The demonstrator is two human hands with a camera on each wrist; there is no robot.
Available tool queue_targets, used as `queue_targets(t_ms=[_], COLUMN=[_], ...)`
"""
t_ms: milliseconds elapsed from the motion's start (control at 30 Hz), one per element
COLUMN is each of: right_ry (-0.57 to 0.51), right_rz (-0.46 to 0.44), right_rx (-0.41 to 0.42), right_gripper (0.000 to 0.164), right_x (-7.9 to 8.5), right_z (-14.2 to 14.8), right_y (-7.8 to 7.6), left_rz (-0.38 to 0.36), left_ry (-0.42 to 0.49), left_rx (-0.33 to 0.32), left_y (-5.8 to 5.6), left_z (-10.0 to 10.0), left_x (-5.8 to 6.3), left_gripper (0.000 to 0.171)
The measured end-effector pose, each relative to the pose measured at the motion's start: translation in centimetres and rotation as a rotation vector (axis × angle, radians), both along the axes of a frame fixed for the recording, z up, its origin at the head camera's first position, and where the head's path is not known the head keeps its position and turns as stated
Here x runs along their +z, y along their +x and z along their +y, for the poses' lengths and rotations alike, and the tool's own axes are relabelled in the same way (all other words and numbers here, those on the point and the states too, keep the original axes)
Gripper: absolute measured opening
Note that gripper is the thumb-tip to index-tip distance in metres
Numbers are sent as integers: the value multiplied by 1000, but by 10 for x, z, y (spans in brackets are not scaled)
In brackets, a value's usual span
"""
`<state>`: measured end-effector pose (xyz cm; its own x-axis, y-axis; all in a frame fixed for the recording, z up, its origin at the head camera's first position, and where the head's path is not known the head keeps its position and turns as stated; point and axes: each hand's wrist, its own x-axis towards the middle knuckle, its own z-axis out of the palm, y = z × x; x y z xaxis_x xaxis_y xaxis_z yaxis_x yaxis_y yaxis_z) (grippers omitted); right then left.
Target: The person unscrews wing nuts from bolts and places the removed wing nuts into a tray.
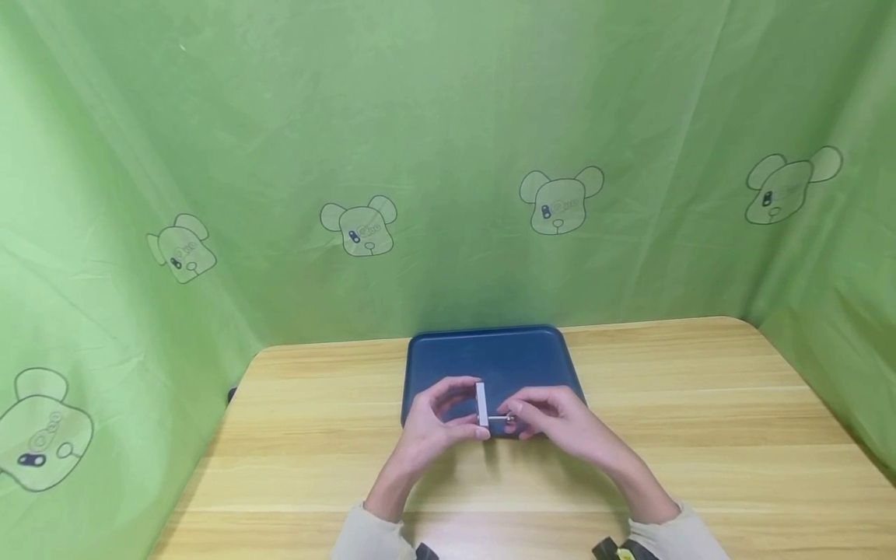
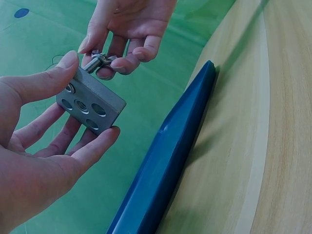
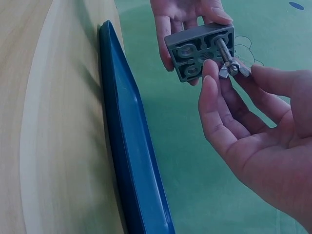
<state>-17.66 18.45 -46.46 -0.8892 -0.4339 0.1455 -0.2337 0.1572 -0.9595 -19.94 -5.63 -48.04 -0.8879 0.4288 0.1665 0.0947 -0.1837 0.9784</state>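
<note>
- Green curtain behind and at both sides, with animal-head outlines on it; we see a wood table below.
- Left hand: we mark it clamped on the grey block, thumb on one edge, fingertips on the opposite one.
- Right hand: thumb and fingers together on the wing nut.
- Block: up between our two hands, raised off the table, standing on edge in the head view; round holes on one face, ribbed recesses on the other.
- Bolt: goes through the block near a corner, thread sticking out toward our right hand; wing nut sits near its free end.
- Blue tray: flat on the table, beyond and beneath the hands, back edge near the curtain.
- Pale sleeves at our forearms, bottom of the head view.
</note>
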Motion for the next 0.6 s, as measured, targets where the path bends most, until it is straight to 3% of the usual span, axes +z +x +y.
queue_targets(t_ms=[600], right_ry=[-18], right_rz=[-23], right_rx=[13], right_gripper=[25], right_x=[2], right_z=[3], right_y=[1], left_rz=[-3], left_ry=[8], left_rx=[-3], left_y=[1], left_z=[-1], left_x=[3], left_gripper=[67])
